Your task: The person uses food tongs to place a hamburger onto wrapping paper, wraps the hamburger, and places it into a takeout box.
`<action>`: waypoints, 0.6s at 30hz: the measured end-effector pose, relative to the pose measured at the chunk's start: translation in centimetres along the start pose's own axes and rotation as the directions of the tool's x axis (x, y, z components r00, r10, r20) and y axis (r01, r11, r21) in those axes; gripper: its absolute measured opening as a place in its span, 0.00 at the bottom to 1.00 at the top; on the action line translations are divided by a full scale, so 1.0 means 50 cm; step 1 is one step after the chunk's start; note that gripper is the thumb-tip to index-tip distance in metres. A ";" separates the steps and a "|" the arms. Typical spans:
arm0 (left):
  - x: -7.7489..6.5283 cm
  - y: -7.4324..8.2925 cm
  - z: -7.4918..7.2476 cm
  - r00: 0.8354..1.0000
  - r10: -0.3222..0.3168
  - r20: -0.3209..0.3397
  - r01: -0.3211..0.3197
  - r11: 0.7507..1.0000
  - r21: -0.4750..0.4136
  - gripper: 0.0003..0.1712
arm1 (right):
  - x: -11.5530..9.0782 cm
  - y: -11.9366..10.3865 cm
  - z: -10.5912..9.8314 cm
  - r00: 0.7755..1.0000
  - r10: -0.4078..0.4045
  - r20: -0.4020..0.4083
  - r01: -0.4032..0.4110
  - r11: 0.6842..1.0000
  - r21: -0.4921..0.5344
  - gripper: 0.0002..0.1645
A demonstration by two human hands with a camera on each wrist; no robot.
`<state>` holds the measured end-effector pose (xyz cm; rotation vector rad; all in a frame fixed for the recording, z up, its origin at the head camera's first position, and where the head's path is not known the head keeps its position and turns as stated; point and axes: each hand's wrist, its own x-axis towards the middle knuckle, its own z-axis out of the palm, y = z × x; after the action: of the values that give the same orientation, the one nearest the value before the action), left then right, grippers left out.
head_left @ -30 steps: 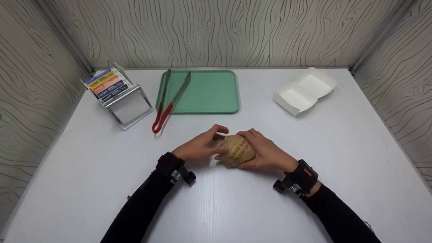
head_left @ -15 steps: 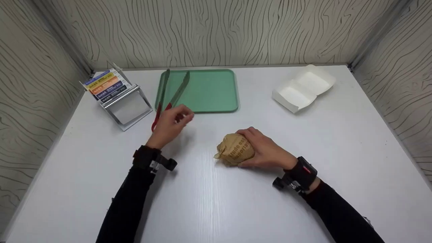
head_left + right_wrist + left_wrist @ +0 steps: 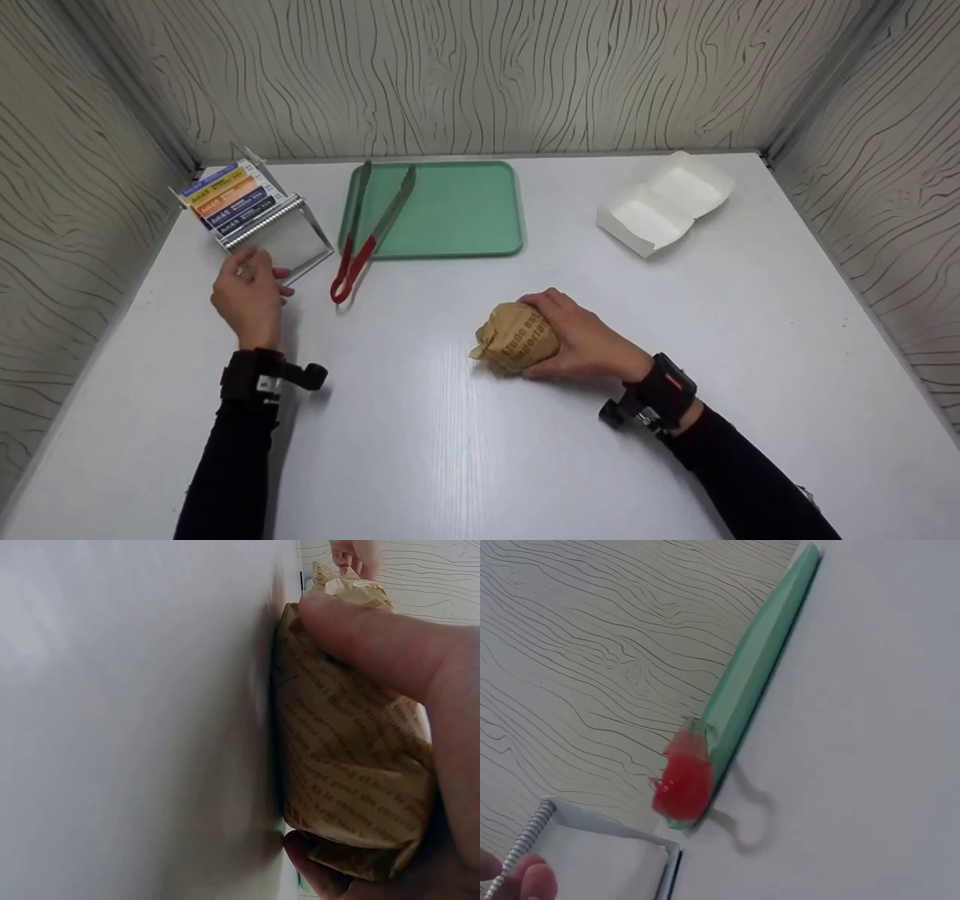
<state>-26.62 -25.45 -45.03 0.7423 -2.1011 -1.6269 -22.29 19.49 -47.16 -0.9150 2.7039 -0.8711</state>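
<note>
A round bundle (image 3: 514, 337) in brown printed paper, about the size of a burger, rests on the white table with its contents hidden. My right hand (image 3: 581, 345) grips its right side; in the right wrist view the thumb lies along the paper. My left hand (image 3: 251, 296), fingers loosely bent and seemingly holding nothing, is over the front of a spiral-bound stand (image 3: 285, 240). Coloured printed strips (image 3: 232, 199) in yellow, orange and dark blue lean at the back of that stand. Fingertips (image 3: 538, 881) of this hand show beside the spiral in the left wrist view.
A green tray (image 3: 457, 210) lies at the back, with red-handled tongs (image 3: 364, 251) over its left side, handles toward me. An opened white clamshell box (image 3: 664, 206) sits at the back right. Wood-patterned walls (image 3: 480, 75) surround the table.
My left hand has let go of the bundle and moved left past the tongs to the stand. The right hand keeps its grip on the bundle, which has stayed in place.
</note>
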 end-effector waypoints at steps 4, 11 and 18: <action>-0.008 -0.010 -0.011 0.996 -0.050 0.070 0.047 0.998 0.049 0.30 | 0.000 0.002 0.004 1.000 -0.006 -0.007 0.006 1.000 -0.002 0.58; -0.023 -0.003 0.022 0.973 -0.140 0.185 0.137 0.990 0.030 0.35 | 0.000 0.001 0.003 1.000 -0.010 -0.003 0.010 1.000 0.000 0.58; -0.028 -0.025 0.043 0.993 -0.105 0.053 0.108 0.993 -0.049 0.31 | -0.001 -0.004 -0.001 1.000 0.002 0.003 -0.003 1.000 0.010 0.58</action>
<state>-26.55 -23.20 -46.75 0.8175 -2.0769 -1.7673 -22.19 19.44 -47.00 -0.9100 2.6955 -0.8809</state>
